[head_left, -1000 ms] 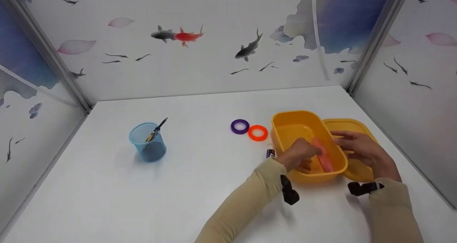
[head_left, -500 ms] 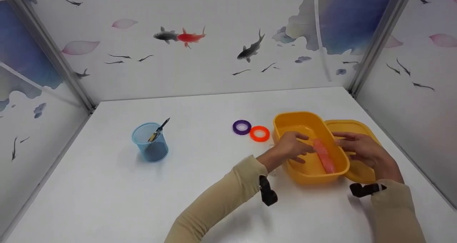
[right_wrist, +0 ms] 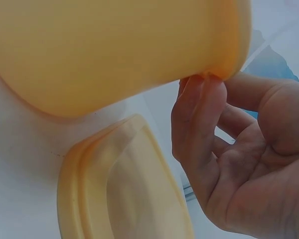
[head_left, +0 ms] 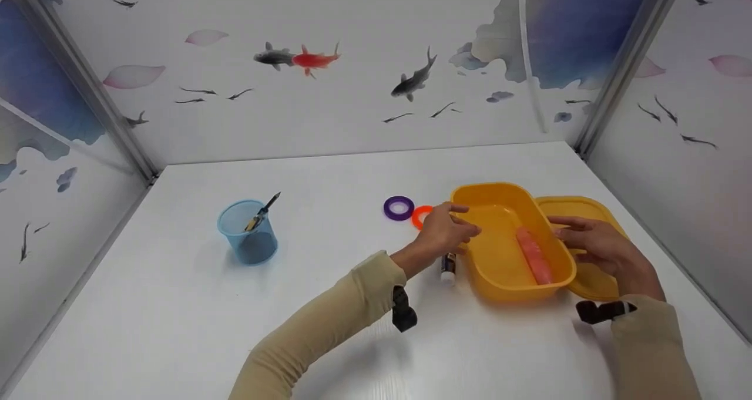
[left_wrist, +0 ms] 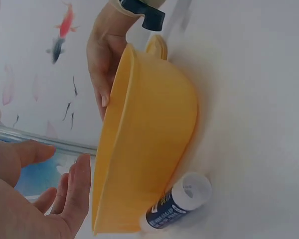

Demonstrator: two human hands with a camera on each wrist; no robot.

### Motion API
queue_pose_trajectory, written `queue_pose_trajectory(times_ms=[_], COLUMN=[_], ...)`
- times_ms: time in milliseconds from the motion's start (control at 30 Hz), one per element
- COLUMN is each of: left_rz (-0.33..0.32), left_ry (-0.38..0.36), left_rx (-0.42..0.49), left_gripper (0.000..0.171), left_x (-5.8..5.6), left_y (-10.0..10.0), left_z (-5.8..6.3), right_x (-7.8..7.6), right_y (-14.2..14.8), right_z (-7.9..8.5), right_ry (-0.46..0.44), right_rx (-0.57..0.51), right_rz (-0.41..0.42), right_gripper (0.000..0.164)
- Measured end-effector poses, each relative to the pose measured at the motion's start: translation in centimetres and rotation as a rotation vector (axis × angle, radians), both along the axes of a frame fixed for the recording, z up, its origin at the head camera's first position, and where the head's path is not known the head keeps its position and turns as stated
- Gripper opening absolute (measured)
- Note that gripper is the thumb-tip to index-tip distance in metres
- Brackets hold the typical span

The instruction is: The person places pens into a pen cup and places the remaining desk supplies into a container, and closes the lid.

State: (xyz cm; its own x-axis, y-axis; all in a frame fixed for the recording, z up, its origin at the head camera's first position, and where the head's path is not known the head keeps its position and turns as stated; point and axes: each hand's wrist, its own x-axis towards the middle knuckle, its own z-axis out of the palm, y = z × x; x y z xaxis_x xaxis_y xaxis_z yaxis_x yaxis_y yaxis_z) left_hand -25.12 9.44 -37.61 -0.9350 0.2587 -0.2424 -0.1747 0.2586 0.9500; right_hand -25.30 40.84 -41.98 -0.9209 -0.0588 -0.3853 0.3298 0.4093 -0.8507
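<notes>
A yellow plastic box (head_left: 490, 271) sits on the right side of the white table, with a long pink object (head_left: 533, 256) lying along its right side inside. My left hand (head_left: 443, 232) hovers at the box's left rim, its fingers spread and holding nothing. My right hand (head_left: 605, 250) pinches the right rim between thumb and fingers; the right wrist view shows the fingertips (right_wrist: 217, 89) against the lip. A glue stick (left_wrist: 177, 201) with a white cap and dark blue label lies on the table along the box's left side, partly under my left hand in the head view.
Under the box's right side lies a yellow lid (head_left: 581, 206). A purple ring (head_left: 399, 208) and an orange ring (head_left: 420, 217), like tape rolls, lie left of the box. Farther left stands a blue cup (head_left: 249, 235) with a pen-like tool (head_left: 261, 213). Printed panels enclose the table.
My left hand has let go of the pink object, leaving it in the box, and has moved left to the near-left rim with its fingers opening. My right hand stays at the right rim.
</notes>
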Motion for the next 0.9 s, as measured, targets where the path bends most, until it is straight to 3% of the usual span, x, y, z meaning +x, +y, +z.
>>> queue_pose_trajectory(times_ms=[633,900], left_rz=[-0.035,-0.016], left_ry=[0.016,-0.030], left_rx=[-0.163,-0.198], left_gripper=[0.054,0.062], left_x=[-1.5,-2.0], left_y=[-2.2,-2.7], left_z=[-3.1,-4.3], right_x=[-0.1,0.0], right_y=[0.0,-0.1], right_z=[-0.1,0.0], right_ry=[0.001,-0.003], right_rx=[-0.001,0.001], right_rz=[-0.002,-0.008], right_gripper=[0.080,0.081])
